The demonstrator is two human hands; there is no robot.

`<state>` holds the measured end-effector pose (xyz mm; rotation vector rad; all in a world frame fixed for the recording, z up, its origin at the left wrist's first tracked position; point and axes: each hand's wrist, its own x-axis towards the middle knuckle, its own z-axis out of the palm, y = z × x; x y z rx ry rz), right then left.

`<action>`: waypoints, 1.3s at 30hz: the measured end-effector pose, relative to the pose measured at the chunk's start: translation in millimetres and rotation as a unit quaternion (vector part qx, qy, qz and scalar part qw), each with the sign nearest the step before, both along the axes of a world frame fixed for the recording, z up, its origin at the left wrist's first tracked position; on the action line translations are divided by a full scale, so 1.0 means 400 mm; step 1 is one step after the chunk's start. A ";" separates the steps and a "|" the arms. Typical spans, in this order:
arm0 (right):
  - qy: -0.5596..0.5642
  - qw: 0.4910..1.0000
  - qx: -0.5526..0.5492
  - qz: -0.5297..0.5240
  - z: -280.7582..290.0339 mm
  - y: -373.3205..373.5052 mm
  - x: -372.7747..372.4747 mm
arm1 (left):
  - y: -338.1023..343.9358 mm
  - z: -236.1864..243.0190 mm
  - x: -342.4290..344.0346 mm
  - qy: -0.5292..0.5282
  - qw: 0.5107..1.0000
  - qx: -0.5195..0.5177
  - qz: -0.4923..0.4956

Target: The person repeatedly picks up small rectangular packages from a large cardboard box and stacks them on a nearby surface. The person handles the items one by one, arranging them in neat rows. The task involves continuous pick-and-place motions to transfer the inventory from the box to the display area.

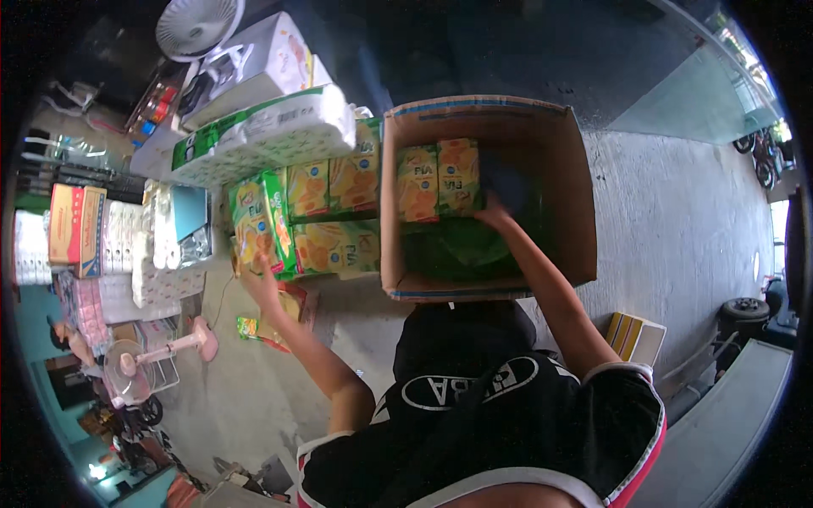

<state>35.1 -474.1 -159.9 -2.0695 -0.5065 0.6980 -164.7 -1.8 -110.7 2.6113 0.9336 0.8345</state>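
Pale concrete floor (660, 212) spreads under everything here, reaching far off to the right. On it, the biggest thing before me is an open cardboard box (574, 169), with green material (466, 245) low in its near part. Far left of the box lies a long white bundle of rolls (262, 127), and nearer, just left of the box, are yellow-and-green packs (330, 245) in two rows. A pink fan (127, 364) stands well to the left. Inside the box, on its left side, two more packs (419, 182) sit side by side; my right hand (495, 212) is at their right edge, fingers hidden, so I cannot tell how its grip stands. My left hand (257, 273) is grasping a tilted green-edged pack (252, 212) by its near end, left of the rows. Smallest is a green packet (246, 328), near me on the left.
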 end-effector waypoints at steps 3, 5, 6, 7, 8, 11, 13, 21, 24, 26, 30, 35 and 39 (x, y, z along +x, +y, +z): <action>-0.010 0.996 -0.080 -0.022 -0.092 0.017 -0.011 | -0.021 -0.014 -0.027 -0.023 0.989 -0.133 0.066; -0.006 0.991 -0.133 -0.022 -0.122 0.021 -0.024 | -0.048 0.015 -0.049 0.011 0.986 -0.154 0.055; -0.003 0.988 -0.154 -0.018 -0.122 0.029 -0.027 | -0.066 0.036 -0.056 0.029 0.985 -0.165 0.050; 0.001 0.984 -0.176 -0.015 -0.115 0.028 -0.030 | -0.091 0.058 -0.057 0.019 0.988 -0.155 -0.003; 0.005 0.981 -0.196 -0.011 -0.105 0.030 -0.033 | -0.124 0.078 -0.056 0.011 0.987 -0.148 -0.057; 0.014 0.966 -0.259 0.002 -0.050 0.043 -0.045 | -0.217 0.110 -0.036 -0.053 0.975 -0.102 -0.191; 0.016 0.963 -0.267 -0.019 0.024 0.055 -0.066 | -0.280 0.185 -0.024 -0.090 0.956 -0.124 -0.248; 0.196 0.932 0.256 -0.163 0.337 0.130 -0.248 | -0.488 0.284 0.063 -0.071 0.794 -0.368 -0.479; 0.154 0.944 0.268 -0.116 0.417 0.092 -0.249 | -0.576 0.286 0.169 -0.038 0.744 -0.338 -0.575; 0.055 0.959 0.227 -0.161 0.389 0.023 -0.211 | -0.617 0.264 0.251 -0.011 0.722 -0.273 -0.636; 0.069 0.929 0.281 -0.232 0.343 -0.081 -0.172 | -0.739 0.215 0.373 -0.005 0.660 -0.309 -0.684; 0.036 0.885 0.342 -0.313 0.240 -0.186 -0.122 | -0.879 0.184 0.459 -0.010 0.621 -0.278 -0.733; 0.012 0.877 0.248 -0.413 0.234 -0.212 -0.055 | -0.924 0.073 0.503 0.029 0.673 -0.290 -0.680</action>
